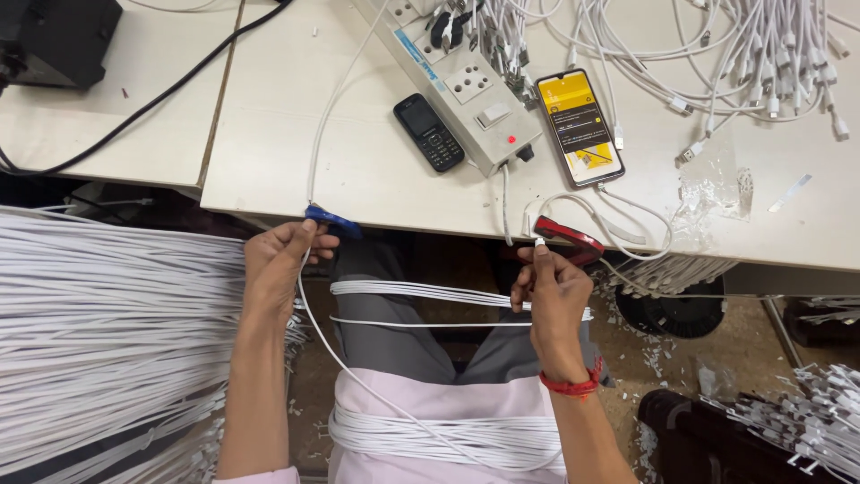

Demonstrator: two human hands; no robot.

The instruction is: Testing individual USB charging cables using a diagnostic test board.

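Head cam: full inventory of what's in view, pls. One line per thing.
table: one, cream, across the top
power strip: one, grey, red light on, top centre
keypad phone: one, black, left of the strip
smartphone: one, yellow screen lit, right of the strip
plugged cables: many, white, heaped top right
black box: one, top left corner
cable bundle: many strands, white, left side
lap cables: several, white, across the person's lap
blue clip: one, table edge, at the left grip
red clip: one, table edge, by the right grip
left hand: pinching a white cable at the blue clip
right hand: pinching a white cable end; red wrist thread
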